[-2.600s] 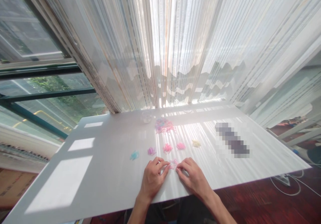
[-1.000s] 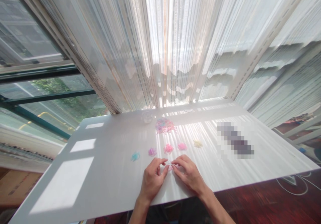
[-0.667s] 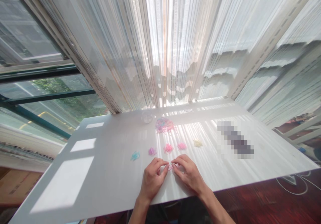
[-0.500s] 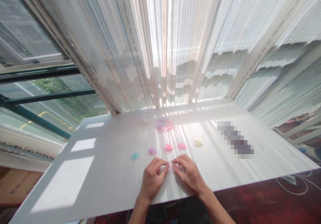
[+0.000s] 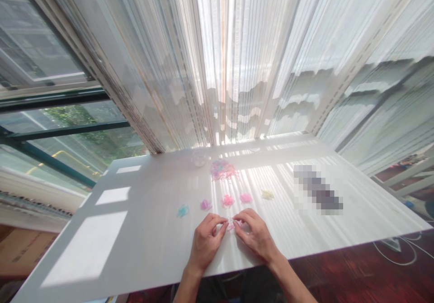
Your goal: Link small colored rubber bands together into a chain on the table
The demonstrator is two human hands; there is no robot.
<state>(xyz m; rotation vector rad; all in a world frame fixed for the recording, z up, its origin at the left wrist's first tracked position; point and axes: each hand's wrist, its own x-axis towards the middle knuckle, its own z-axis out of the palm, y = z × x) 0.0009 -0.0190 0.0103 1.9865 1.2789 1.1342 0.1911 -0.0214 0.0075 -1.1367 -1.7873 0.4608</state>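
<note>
Above the near part of the white table, my left hand (image 5: 207, 236) and my right hand (image 5: 253, 230) face each other, each with thumb and forefinger pinched. Their fingertips almost meet around something small and pale that I cannot make out. Right by the fingertips lie some pink strands (image 5: 231, 226), partly hidden by the fingers. Beyond the hands runs a row of small heaps of thin bands: blue (image 5: 183, 210), purple (image 5: 205, 204), deep pink (image 5: 227, 200), light pink (image 5: 246, 197) and pale yellow (image 5: 267, 194). Farther back sits a larger mixed-colour heap (image 5: 224, 170).
A clear round container (image 5: 199, 159) stands near the back edge of the white table (image 5: 145, 239). A pixelated dark object (image 5: 318, 189) lies at the right. Sheer curtains (image 5: 233, 59) hang behind the table, and a white cable (image 5: 400, 261) lies on the floor.
The two hands stay in nearly the same place, with only slight finger movement around the pale thing. The heaps have not moved.
</note>
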